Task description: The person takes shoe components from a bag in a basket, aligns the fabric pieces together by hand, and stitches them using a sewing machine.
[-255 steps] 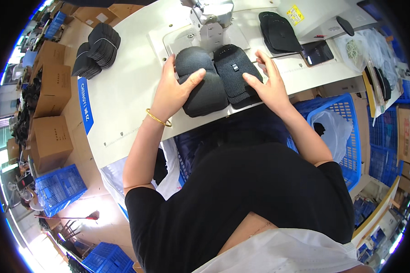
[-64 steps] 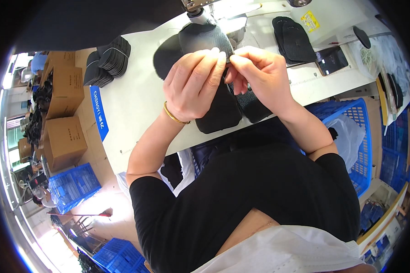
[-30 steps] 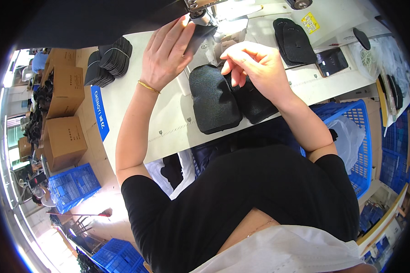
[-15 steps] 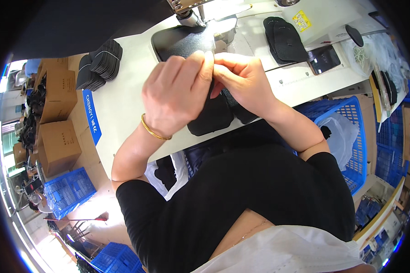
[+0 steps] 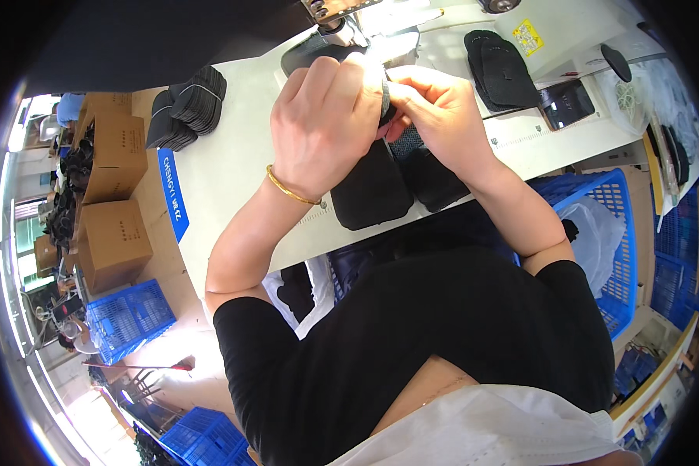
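Directly before the sewing machine (image 5: pixel 342 33), my left hand (image 5: pixel 326 120) is closed, back up, with a yellow bangle at its wrist. My right hand (image 5: pixel 443 116) pinches beside it with thumb and forefinger. Between them shows the edge of a dark fabric piece (image 5: pixel 386 99); both hands grip it, but my fingers hide most of it. A black piece (image 5: pixel 299 53) lies under the machine's head, beyond my left hand. Below my hands, a black rounded piece (image 5: pixel 373 190) and a second, textured dark piece (image 5: pixel 435 175) lie at the table's near edge.
Tied stacks of black pieces (image 5: pixel 198 101) stand at the white table's (image 5: pixel 248 147) left. Flat black pieces (image 5: pixel 499 71) and a phone (image 5: pixel 565 104) lie to the right. A blue basket (image 5: pixel 625 248) stands at right; cardboard boxes (image 5: pixel 115 241) and blue crates (image 5: pixel 130 318) at left.
The whole scene has shifted slightly to the right in view. My hands have moved a little away from me, and the dark piece's edge now shows between them.
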`<state>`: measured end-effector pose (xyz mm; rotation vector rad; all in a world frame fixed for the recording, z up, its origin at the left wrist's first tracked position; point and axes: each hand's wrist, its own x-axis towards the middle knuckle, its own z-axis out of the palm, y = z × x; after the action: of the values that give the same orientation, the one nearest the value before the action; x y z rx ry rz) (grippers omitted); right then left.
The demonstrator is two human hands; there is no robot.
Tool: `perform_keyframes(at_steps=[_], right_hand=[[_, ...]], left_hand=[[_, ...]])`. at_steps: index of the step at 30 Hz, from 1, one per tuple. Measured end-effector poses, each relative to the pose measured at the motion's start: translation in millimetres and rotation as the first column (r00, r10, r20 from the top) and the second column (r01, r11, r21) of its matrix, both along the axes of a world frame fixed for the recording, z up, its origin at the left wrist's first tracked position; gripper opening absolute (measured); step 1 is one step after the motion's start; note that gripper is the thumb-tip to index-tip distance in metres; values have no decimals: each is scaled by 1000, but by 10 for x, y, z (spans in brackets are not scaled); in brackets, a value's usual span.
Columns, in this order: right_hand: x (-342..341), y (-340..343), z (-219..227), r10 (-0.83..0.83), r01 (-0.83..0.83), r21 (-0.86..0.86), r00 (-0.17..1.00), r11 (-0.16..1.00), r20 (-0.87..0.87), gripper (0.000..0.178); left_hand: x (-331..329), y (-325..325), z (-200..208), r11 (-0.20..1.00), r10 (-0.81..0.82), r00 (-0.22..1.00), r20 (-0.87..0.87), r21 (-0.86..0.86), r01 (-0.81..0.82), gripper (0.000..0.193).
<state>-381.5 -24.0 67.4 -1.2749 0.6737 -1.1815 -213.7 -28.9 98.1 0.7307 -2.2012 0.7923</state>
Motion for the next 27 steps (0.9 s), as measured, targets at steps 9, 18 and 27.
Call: perform_keyframes(at_steps=[9, 18, 27], right_hand=[[41, -76, -21, -29, 29, 29, 1000, 999, 9, 17], [-370, 44, -355, -502, 128, -602, 699, 788, -509, 34], [-490, 255, -848, -465, 98, -496, 539, 863, -703, 59]], left_hand=[[10, -59, 15, 998, 1, 998, -69, 57, 3, 25], [504, -58, -309, 444, 527, -87, -846, 186, 877, 25], [695, -212, -239, 300, 638, 172, -751, 447, 843, 31]])
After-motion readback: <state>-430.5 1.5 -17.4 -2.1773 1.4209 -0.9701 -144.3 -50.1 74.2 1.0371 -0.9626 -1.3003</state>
